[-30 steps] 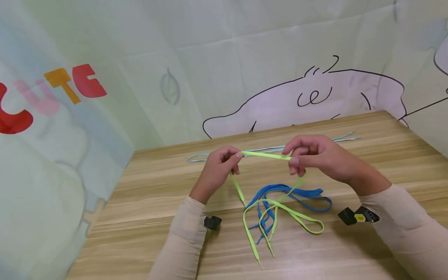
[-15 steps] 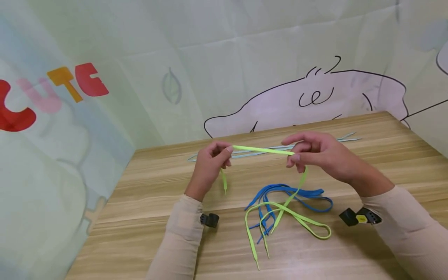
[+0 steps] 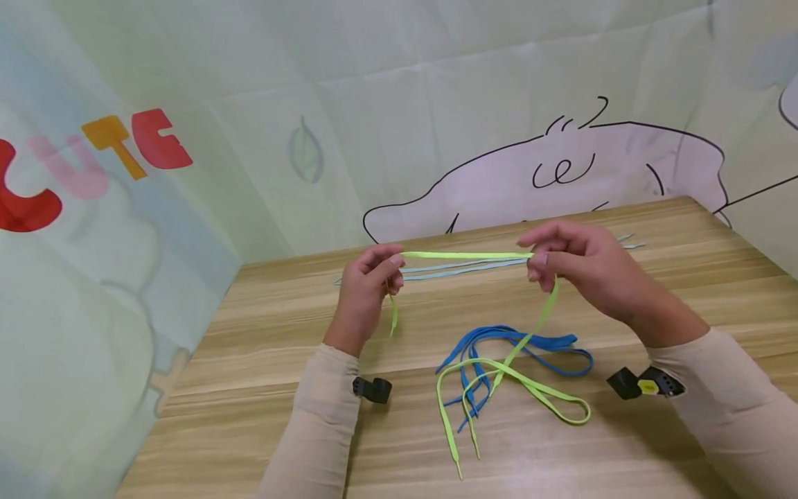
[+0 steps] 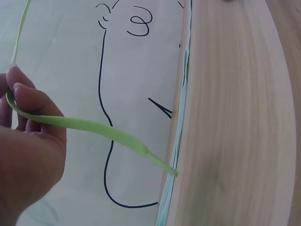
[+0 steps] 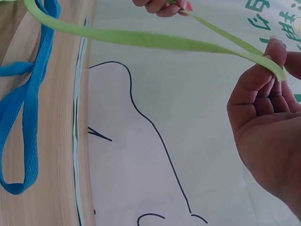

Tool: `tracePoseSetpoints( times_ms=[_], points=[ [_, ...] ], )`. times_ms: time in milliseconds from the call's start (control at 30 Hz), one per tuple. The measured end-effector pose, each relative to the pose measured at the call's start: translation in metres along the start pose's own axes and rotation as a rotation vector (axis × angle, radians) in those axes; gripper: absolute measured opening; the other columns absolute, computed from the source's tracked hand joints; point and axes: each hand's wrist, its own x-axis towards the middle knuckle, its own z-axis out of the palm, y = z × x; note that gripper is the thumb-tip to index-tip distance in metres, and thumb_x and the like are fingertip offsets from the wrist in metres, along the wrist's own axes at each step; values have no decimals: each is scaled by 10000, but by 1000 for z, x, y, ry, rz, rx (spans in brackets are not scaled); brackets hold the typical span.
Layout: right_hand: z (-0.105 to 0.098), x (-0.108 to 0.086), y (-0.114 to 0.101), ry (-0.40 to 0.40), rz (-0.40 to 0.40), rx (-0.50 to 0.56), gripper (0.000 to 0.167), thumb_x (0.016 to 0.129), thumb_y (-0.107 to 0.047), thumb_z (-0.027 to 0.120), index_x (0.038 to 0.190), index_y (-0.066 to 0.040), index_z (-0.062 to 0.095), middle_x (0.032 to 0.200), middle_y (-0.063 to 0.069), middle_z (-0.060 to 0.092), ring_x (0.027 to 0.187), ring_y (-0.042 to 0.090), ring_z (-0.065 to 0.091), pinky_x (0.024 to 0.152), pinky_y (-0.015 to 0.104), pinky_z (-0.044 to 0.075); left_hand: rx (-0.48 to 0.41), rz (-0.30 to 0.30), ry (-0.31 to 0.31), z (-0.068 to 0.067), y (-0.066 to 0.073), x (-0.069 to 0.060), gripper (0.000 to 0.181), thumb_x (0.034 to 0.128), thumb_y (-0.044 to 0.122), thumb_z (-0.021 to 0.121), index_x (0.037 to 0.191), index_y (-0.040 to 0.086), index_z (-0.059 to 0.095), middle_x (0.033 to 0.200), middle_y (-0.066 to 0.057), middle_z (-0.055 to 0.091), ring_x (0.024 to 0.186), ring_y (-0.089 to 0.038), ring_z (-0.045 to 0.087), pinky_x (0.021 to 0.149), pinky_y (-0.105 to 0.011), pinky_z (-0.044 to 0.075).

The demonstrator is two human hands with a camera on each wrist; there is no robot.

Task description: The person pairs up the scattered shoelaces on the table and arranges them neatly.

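A flat yellow-green shoelace (image 3: 464,255) stretches nearly level between both hands above the table. My left hand (image 3: 368,294) pinches it near one end, and a short tail with its tip dangles below the fingers; the left wrist view shows this tail (image 4: 101,128) close up. With thumb and fingers my right hand (image 3: 586,274) pinches the other side of the taut stretch. From there the lace runs down to the table, where more yellow-green lace (image 3: 542,389) lies looped over a folded blue shoelace (image 3: 499,336). Whether the yellow-green parts are one lace I cannot tell.
Behind the hands, a pale blue shoelace (image 3: 449,269) lies lengthwise near the back edge of the wooden table (image 3: 262,374). A printed cloth backdrop (image 3: 399,125) rises right behind and to the left of the table.
My left hand has moved left and up, lifting its lace tail off the table. My right hand has risen a little and moved right. The stretch between them is longer.
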Motion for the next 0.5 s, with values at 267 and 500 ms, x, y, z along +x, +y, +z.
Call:
tracePoseSetpoints(
  times_ms=[267, 500],
  points=[
    [-1, 1, 2, 39, -40, 68, 173, 972, 120, 515, 1103, 101, 626, 841, 95, 643, 726, 190, 591, 639, 277, 529, -149, -10, 28, -2, -2, 2, 185, 1002, 63, 567, 1110, -65, 646, 876, -14, 627, 654, -105, 538, 578, -218, 394],
    [-3, 0, 2, 82, -38, 63, 161, 965, 122, 533, 1080, 83, 639, 837, 101, 629, 693, 203, 577, 641, 284, 528, -189, -10, 42, -3, -2, 2, 160, 988, 45, 594, 1029, 82, 745, 871, -22, 659, 637, -99, 547, 569, -210, 410]
  ],
)
